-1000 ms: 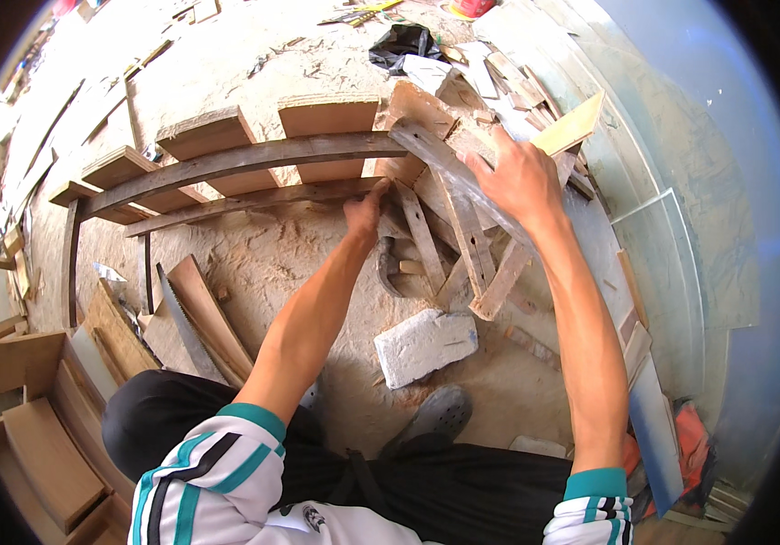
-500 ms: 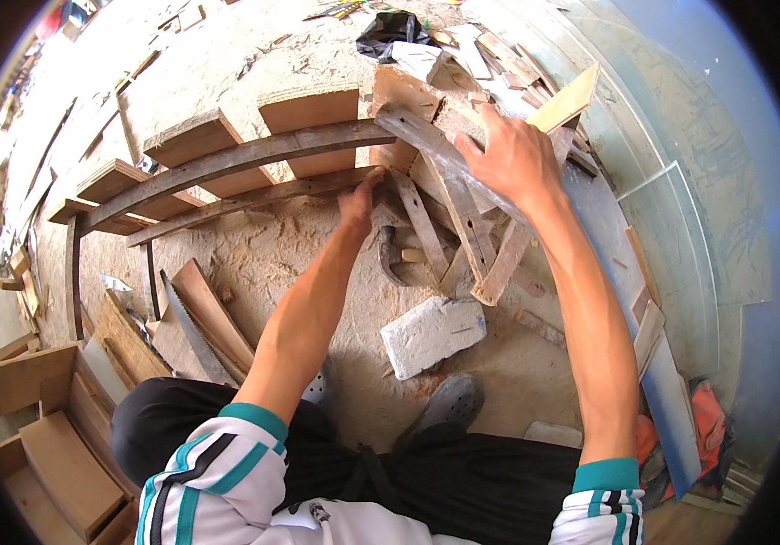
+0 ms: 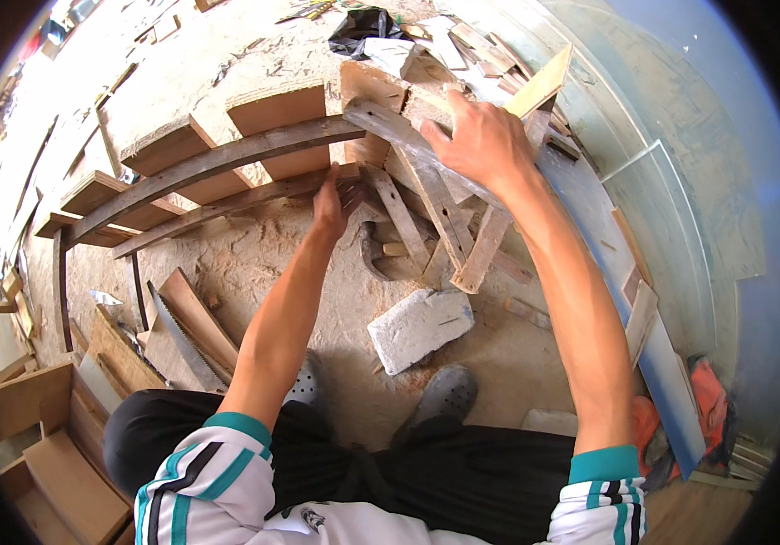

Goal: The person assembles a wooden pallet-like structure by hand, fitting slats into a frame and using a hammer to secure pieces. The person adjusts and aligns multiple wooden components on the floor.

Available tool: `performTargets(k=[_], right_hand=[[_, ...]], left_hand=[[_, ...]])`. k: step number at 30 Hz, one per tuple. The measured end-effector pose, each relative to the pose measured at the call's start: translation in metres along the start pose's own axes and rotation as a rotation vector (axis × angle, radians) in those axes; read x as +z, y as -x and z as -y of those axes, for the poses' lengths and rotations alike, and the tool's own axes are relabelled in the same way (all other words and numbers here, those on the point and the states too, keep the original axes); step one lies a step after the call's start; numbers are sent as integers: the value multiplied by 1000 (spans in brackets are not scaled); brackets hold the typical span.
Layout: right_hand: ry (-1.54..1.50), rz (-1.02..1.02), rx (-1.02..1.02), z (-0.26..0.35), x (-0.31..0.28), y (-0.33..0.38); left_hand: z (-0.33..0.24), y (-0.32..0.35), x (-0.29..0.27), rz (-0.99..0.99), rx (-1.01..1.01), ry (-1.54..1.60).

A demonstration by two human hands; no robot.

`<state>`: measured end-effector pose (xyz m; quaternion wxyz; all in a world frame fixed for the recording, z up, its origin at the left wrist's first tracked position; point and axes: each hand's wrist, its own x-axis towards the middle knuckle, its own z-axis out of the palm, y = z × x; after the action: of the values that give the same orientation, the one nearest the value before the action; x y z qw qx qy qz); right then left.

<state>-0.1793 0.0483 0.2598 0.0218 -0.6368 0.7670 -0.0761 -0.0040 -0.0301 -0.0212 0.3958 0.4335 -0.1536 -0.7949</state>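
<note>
Change since the earlier frame: both hands are sitting lower and nearer the middle of the view, and the curved frame is appearing shifted with them; the grips are staying as they were.

Far left: offcut boards [image 3: 54, 472] are lying stacked on the floor. Beside them a handsaw [image 3: 183, 338] is resting among loose planks on the sawdust-covered ground [image 3: 253, 263].

Left to centre: two curved wooden ribs [image 3: 208, 168] are arching across flat plywood blocks [image 3: 276, 113], the ribs lying on top of the blocks.

Centre: the left hand [image 3: 331, 202] is pressing on the right end of the lower rib, fingers bent over its edge, gripping nothing else.

Below centre: a pale stone block [image 3: 420, 327] is lying on the ground just beyond the person's two shoes.

Right of centre: the right hand [image 3: 481, 145] is closing over a weathered grey slat [image 3: 417, 145], holding it where it is meeting the end of the upper rib. Further slats [image 3: 462, 236] are fanning downward beneath that hand.

Right: a long blue-painted board [image 3: 644, 336] is running along the wall.
</note>
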Motion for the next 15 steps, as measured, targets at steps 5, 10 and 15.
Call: performTargets(k=[5, 10, 15], right_hand=[[-20, 39, 9, 2, -1, 0], [18, -10, -47, -4, 6, -1], [2, -111, -105, -7, 14, -1]], left_hand=[[-1, -3, -12, 52, 93, -31], [2, -3, -5, -5, 102, -109], [1, -3, -7, -14, 173, -125]])
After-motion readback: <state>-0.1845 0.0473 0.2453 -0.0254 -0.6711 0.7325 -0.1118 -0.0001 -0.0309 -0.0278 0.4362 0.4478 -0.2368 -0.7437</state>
